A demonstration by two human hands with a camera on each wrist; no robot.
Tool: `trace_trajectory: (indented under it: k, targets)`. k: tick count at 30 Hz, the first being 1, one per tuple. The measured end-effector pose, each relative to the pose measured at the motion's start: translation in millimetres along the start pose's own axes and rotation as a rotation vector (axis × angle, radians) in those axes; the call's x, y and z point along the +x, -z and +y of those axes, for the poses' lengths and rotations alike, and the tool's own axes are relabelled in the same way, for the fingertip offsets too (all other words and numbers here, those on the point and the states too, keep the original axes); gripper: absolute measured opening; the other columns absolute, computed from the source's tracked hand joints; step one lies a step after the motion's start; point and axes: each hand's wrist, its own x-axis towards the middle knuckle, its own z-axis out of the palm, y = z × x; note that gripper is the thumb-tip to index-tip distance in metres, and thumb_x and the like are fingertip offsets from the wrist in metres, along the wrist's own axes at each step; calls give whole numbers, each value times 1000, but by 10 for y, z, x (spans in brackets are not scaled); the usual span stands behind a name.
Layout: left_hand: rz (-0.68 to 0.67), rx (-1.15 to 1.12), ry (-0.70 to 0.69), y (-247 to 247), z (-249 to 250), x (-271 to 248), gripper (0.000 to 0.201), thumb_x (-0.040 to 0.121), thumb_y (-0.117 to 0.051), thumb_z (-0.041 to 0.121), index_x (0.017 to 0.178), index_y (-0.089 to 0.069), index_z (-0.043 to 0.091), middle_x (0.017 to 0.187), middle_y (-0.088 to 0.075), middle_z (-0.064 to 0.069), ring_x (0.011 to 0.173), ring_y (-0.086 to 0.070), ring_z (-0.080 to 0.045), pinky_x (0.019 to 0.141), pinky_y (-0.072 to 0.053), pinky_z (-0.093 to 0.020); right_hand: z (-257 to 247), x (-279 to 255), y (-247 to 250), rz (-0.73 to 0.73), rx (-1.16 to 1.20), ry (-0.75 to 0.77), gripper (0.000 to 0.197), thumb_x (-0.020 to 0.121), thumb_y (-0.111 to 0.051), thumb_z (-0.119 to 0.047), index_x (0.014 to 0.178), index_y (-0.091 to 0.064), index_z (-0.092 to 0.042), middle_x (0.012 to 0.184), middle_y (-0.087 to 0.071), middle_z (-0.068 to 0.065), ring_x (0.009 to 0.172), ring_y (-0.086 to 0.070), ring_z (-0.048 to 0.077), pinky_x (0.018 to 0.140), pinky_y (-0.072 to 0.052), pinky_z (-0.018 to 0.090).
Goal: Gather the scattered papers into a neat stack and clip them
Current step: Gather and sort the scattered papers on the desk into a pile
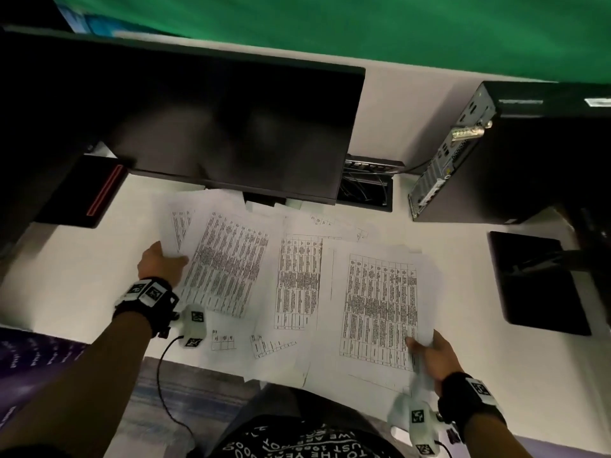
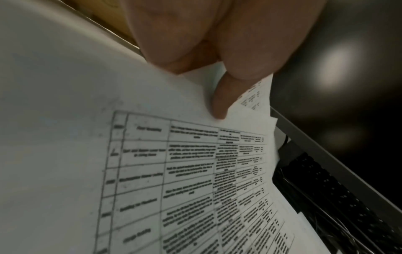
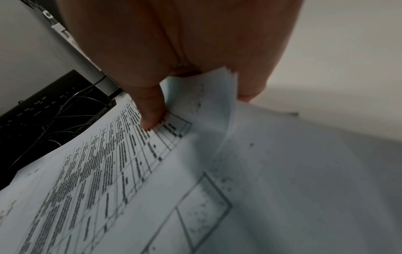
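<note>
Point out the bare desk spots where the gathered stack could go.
Bare desk lies left of the papers, below the red-striped box; another strip runs between papers and black pad. Under the monitor it is crowded.

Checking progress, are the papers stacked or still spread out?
Spread: the papers overlap loosely across the desk, each hand pinching an outer edge.

The papers were white with black printed tables all over, sitting on a plain white bench. The monitor was black, the backdrop bright green. The wrist straps were black with little black-and-white square markers, and the shirt black with white lettering.
</note>
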Motion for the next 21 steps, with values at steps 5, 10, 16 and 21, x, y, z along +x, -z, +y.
trace_trajectory:
  k: [5, 10, 16, 21]
  targets:
    - [-35, 171, -291, 249, 99, -217, 31, 97, -52, 14, 126, -58, 4, 116, -63, -23, 107, -57, -43, 87, -44, -40, -26, -32, -10, -5, 30, -20, 19, 92, -66, -6, 108, -67, -17, 96, -78, 4, 95, -71, 30, 93, -54, 49]
    - [-197, -160, -598, 553, 502, -583, 22, 93, -58, 5, 103, -64, 24, 82, -71, 13, 72, -65, -4, 63, -49, -15, 13, 16, 14, -10, 40, -7, 28, 90, -70, -7, 117, -64, -10, 103, -75, 10, 96, -68, 32, 93, -53, 48]
    - [-237, -661, -385, 293, 859, -683, 10, 96, -53, 8, 101, -60, 13, 72, -70, 9, 64, -64, -8, 61, -53, -26, 14, 17, 23, -35, 80, -5, 23, 92, -67, -6, 115, -64, -8, 100, -74, 8, 90, -67, 26, 91, -52, 43]
    - [-371, -102, -325, -579, 668, -774, 8, 93, -55, 15, 98, -61, 17, 93, -65, -3, 86, -58, -24, 78, -50, -38, 19, 14, 28, -23, 108, -50, 17, 94, -60, 1, 103, -65, -12, 86, -75, 0, 67, -70, 10, 61, -55, 21]
